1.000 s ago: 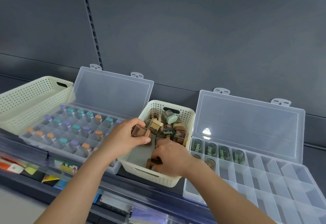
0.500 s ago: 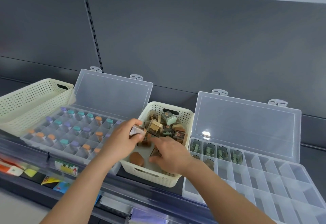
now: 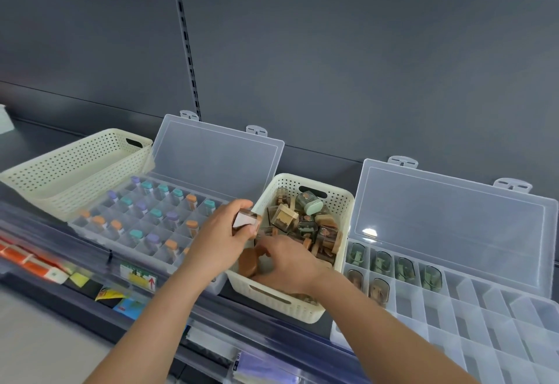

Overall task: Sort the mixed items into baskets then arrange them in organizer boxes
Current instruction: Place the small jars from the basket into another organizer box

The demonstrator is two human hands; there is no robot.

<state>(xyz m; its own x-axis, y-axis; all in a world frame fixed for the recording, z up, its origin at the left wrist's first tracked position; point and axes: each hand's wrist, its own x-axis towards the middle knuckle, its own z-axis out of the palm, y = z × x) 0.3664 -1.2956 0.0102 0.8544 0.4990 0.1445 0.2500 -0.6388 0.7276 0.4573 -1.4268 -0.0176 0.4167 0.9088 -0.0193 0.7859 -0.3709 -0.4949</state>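
Left hand point(image 3: 220, 240): grips a small clear case point(image 3: 245, 221) over the cream basket point(image 3: 345, 202)'s left rim.
Right hand point(image 3: 287, 264): fingers curled among cases point(image 3: 305, 226) in the basket; hold unclear.
Risk: crowded hands may knock the held case loose.

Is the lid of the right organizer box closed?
No, the lid of the right organizer box stands open, tilted back toward the grey wall.

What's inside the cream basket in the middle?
A pile of little clear boxes with brown or green bases, and a round brown piece. The right hand hides whatever lies under it.
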